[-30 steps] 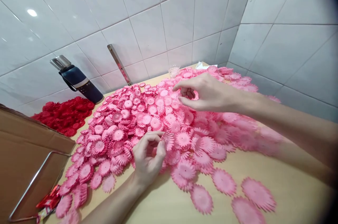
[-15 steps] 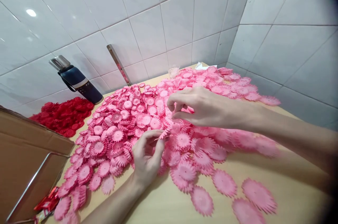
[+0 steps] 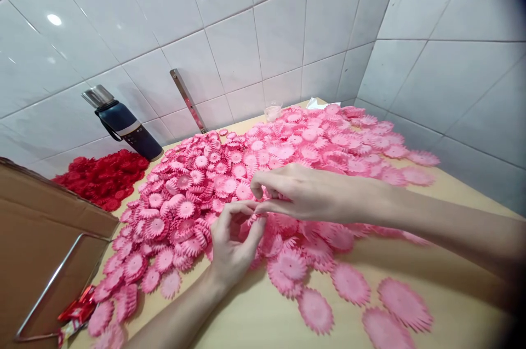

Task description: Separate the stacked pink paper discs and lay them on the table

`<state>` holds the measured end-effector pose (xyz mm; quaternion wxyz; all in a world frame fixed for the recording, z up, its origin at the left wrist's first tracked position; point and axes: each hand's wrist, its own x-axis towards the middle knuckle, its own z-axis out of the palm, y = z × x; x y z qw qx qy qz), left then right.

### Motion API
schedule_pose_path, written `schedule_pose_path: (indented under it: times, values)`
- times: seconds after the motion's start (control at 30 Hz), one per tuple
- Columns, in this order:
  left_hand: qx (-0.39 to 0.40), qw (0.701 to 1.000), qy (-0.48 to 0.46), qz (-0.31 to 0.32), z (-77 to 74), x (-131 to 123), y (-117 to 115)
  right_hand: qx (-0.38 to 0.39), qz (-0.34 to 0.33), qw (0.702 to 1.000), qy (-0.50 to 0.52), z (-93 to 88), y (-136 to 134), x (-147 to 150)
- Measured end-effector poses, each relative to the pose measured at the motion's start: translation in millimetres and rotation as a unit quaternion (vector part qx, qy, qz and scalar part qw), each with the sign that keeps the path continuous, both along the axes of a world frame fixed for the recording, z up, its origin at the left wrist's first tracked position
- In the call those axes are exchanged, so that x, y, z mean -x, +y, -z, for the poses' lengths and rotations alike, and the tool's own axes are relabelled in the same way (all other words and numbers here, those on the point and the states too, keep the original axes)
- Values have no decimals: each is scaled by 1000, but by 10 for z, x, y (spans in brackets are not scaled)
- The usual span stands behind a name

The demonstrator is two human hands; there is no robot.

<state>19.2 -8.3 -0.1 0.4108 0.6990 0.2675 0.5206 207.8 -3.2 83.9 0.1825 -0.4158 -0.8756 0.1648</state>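
My left hand [image 3: 235, 245] is closed in a pinch, thumb and forefinger on a pink fringed flower disc [image 3: 255, 218] that is partly covered by the fingers. Over it comes my right hand [image 3: 293, 190] from the right, its fingers curled and its thumb tip touching at the disc's edge. Whatever lies between the right fingertips is hidden. Around and behind both hands spreads a heap of pink fringed flower discs [image 3: 187, 209], smaller and stacked on the left, larger and flatter on the right. Several loose pink discs [image 3: 315, 310] lie on the table in front.
A dark blue flask [image 3: 137, 135] leans in view by the tiled wall, beside a red heap of fringed pieces [image 3: 104, 176]. At left stands a cardboard box [image 3: 45, 250] near a red wrapper [image 3: 80, 308]. A metal strip [image 3: 187, 99] and a clear cup [image 3: 273, 111] are at the back.
My right hand has moved down and left, from above the heap to the disc in my left hand. My left hand stays nearly in place, still pinching the disc.
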Motion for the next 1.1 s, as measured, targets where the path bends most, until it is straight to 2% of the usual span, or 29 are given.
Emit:
schedule_pose_path:
  times: [0.1,0.3,0.47,0.57,0.77,0.97,1.1]
  values:
    - [-11,1000,17,-11,-2,21,10,-6,-10,1000,-2,27,12,5]
    - [-52,994,88,-36,-2,80,28,-38,-79,996,19,77,24,-9]
    - [-104,986,123,-52,-41,77,39,55,-72,994,55,-4,-37,36]
    - [-127,983,124,-43,-59,71,45,70,-87,992,55,-30,-67,73]
    - [-150,980,122,-55,-58,74,43,10,-65,997,46,60,-31,64]
    - [-142,979,123,-80,-60,60,22,-110,-32,993,-27,123,26,11]
    - [-120,979,103,-128,-18,61,24,-192,45,979,-53,89,112,-110]
